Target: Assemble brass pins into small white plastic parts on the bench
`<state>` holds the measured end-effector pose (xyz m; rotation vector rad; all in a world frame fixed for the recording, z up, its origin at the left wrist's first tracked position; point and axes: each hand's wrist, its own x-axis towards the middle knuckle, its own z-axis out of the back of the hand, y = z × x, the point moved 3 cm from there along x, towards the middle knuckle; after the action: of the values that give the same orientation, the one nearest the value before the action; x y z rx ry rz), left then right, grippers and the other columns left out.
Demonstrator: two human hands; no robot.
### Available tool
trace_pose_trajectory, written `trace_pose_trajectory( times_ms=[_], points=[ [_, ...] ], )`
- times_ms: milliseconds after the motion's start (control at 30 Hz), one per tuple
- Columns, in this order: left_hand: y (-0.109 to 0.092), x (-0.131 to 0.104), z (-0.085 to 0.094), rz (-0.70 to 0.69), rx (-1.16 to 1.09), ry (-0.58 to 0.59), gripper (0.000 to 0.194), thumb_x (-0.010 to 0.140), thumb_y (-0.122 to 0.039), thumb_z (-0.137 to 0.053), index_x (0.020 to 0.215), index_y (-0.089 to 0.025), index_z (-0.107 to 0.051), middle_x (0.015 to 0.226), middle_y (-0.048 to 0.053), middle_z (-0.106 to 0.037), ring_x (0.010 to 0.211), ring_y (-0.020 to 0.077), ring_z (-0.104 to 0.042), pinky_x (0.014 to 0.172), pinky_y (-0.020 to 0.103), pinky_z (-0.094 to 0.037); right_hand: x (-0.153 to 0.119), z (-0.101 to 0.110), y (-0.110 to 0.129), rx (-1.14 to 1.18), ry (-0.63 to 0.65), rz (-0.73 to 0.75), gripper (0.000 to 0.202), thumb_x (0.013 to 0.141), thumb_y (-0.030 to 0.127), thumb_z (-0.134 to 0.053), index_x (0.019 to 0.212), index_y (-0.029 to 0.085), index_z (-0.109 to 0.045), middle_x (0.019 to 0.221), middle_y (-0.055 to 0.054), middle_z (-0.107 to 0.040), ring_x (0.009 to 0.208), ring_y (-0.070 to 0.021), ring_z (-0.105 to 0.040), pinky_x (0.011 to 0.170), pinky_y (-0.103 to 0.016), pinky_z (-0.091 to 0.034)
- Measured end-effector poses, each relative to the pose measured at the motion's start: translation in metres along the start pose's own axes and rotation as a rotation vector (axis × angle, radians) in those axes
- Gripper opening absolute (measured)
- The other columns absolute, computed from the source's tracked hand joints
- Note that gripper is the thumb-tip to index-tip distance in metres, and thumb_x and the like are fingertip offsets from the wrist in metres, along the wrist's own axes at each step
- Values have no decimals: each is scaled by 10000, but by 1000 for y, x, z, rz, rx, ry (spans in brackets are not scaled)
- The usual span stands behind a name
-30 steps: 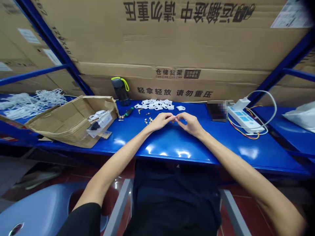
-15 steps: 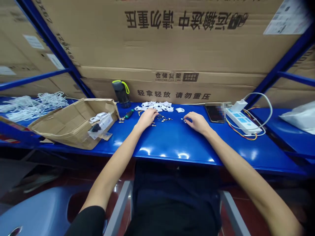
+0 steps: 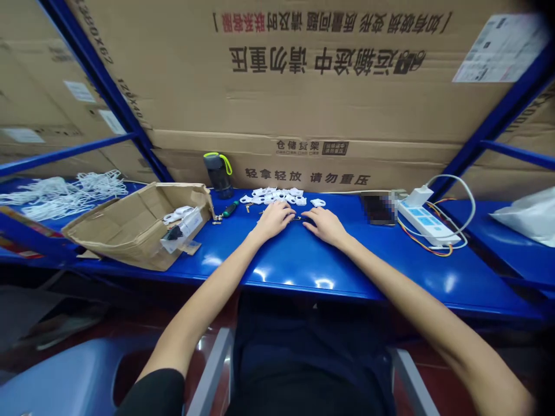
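Over the blue tabletop (image 3: pixel 286 260), my left hand (image 3: pixel 276 221) is bent with its fingers drawn together, just in front of a pile of white plastic ring-shaped parts (image 3: pixel 271 196). My right hand (image 3: pixel 325 225) faces it, fingers curled and pointing left. A tiny brass-coloured metal piece (image 3: pixel 298 218) shows in the narrow gap between the two sets of fingertips. What either hand pinches is too small or hidden to make out. One separate white part (image 3: pixel 318 203) lies behind my right hand. More small brass pieces (image 3: pixel 217 220) lie left, near a green-handled screwdriver (image 3: pixel 229 209).
An open cardboard box (image 3: pixel 125 231) with white parts stands at left, beside a dark bottle (image 3: pixel 218 176). White cords (image 3: pixel 73 193) lie further left. On the right are a dark phone (image 3: pixel 377 208) and a power strip (image 3: pixel 427 222) with cables. Large cartons (image 3: pixel 303 110) wall the back.
My right hand has moved left, close to my left hand. My left hand has shifted slightly right and nearer, over the small metal pieces. The camera view has tilted up a little.
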<state>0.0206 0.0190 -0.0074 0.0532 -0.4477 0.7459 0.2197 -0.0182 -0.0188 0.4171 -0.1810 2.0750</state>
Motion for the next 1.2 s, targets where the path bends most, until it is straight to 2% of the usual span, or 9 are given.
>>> trace_pose_trajectory(
  times_ms=[100, 200, 500, 633, 767, 867, 1000, 1100, 1200],
  points=[
    [-3, -1, -1, 4, -14, 15, 337, 1074, -307, -472, 1169, -208, -780, 1157, 98, -710, 1092, 272, -602, 976, 424, -479, 12, -6, 10, -4, 12, -56, 335, 1064, 395, -554, 1284, 204, -720, 1203, -137, -713, 1105, -285, -650, 870, -364, -501],
    [-4, -1, -3, -4, -38, 23, 328, 1070, -295, -483, 1153, -204, -786, 1140, 94, -721, 1066, 267, -608, 968, 421, -482, 15, -8, 14, 23, 1, -79, 284, 1076, 327, -527, 1155, 192, -765, 1141, -134, -714, 1038, -261, -659, 864, -346, -497],
    [-5, 0, -9, -69, -79, 24, 245, 1038, -365, -601, 1102, -242, -804, 1116, 69, -724, 1065, 256, -611, 956, 407, -457, 8, -13, -5, 277, -82, -83, 155, 1007, 253, -659, 1064, 192, -790, 1034, -91, -759, 984, -231, -703, 908, -328, -523],
    [3, 0, -9, 29, -22, 8, 236, 1031, -330, -601, 1051, -225, -811, 1083, 84, -727, 1052, 272, -609, 942, 420, -453, 9, -12, -12, 294, -37, -164, 166, 981, 200, -661, 1032, 198, -819, 1013, -94, -774, 921, -229, -721, 886, -334, -536],
    [3, 0, -7, 104, 1, -38, 258, 1038, -343, -583, 1067, -215, -805, 1100, 104, -729, 1080, 292, -612, 965, 440, -453, 4, -6, -7, 204, -43, -141, 208, 1014, 240, -608, 1039, 205, -812, 1040, -100, -773, 993, -249, -708, 916, -351, -540],
    [-5, 2, -4, 128, -116, -80, 336, 1060, -414, -546, 1039, -205, -808, 1066, 92, -753, 1035, 280, -629, 976, 440, -469, 0, 1, 1, 215, -113, -94, 234, 1039, 275, -565, 1079, 228, -791, 1079, -88, -789, 1034, -258, -706, 945, -365, -544],
    [-17, 6, -2, 161, -413, -74, 414, 1062, -490, -529, 995, -207, -823, 966, 56, -781, 924, 237, -656, 931, 389, -507, -1, 8, 4, 359, -231, -60, 270, 1048, 270, -523, 1134, 227, -775, 1128, -86, -800, 1013, -254, -733, 956, -375, -561],
    [-17, 6, -2, 217, -566, -66, 431, 1034, -530, -563, 1024, -188, -825, 942, 58, -779, 851, 221, -644, 824, 360, -516, -1, 13, 4, 397, -279, -34, 259, 1038, 284, -545, 1135, 229, -779, 1138, -89, -801, 1038, -266, -735, 984, -397, -559],
    [-15, 6, 0, 192, -636, -46, 409, 1021, -520, -583, 1058, -180, -807, 964, 56, -777, 818, 201, -621, 783, 338, -498, -2, 16, 5, 412, -283, -10, 243, 1030, 282, -568, 1143, 225, -776, 1143, -87, -801, 1042, -258, -736, 984, -384, -557]
  ],
)
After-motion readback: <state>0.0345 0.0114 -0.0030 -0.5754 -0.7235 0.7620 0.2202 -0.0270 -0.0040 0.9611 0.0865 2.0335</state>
